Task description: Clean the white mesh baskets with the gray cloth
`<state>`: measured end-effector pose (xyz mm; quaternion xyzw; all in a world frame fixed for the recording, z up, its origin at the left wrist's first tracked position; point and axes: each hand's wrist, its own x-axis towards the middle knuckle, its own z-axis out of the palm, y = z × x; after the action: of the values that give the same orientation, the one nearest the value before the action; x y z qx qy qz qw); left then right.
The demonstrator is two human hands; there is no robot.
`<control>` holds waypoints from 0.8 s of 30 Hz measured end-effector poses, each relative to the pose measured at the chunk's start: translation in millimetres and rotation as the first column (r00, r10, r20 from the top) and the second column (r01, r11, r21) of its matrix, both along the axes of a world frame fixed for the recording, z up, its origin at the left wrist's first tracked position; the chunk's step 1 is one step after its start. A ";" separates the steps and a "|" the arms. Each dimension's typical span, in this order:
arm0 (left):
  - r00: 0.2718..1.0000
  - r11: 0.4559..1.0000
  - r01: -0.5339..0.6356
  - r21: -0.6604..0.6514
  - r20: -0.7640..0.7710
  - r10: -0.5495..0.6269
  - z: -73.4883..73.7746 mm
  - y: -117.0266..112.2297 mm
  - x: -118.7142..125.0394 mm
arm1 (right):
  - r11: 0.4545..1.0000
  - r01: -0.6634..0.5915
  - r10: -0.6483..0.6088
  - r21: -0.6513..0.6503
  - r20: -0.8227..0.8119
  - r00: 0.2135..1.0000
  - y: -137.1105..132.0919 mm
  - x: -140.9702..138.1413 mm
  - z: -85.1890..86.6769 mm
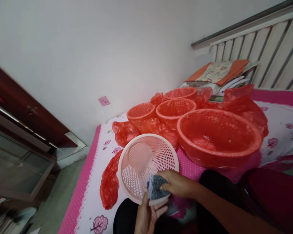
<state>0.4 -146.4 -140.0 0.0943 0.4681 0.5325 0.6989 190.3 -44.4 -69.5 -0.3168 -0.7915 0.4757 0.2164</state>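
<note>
A pale pink plastic mesh basket (141,159) is tilted toward me on the bed. My left hand (146,216) grips its near rim from below. My right hand (177,183) presses a grey speckled cloth (156,188) against the inside of the basket near the rim, fingers closed on the cloth.
Several red mesh baskets lined with red plastic bags stand behind, the largest (218,136) at right, smaller ones (174,109) further back. A loose red bag (109,183) lies left of the pink basket. Bed has a pink-and-white sheet (97,149); folded cloths (219,73) by the headboard; cabinet (19,139) at left.
</note>
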 end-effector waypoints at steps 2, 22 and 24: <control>0.999 0.999 -0.042 -0.014 0.013 0.042 0.7 -0.4 1.3 | 0.995 0.100 -0.098 0.028 -0.077 0.992 9.0 -1.6 6.0; 0.970 0.963 -0.237 -0.130 0.021 0.241 8.1 -3.1 13.1 | 0.943 0.002 -0.179 0.334 0.499 0.848 95.6 -134.5 -66.8; 0.969 0.960 -0.238 -0.148 0.035 0.246 4.9 -3.6 12.6 | 0.952 -0.017 -0.150 0.307 0.512 0.846 93.6 -135.3 -76.1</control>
<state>13.0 -150.0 -135.1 -0.0282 0.4942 0.5814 0.6457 55.0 49.2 -145.7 -0.4265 -0.8715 0.2364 0.0520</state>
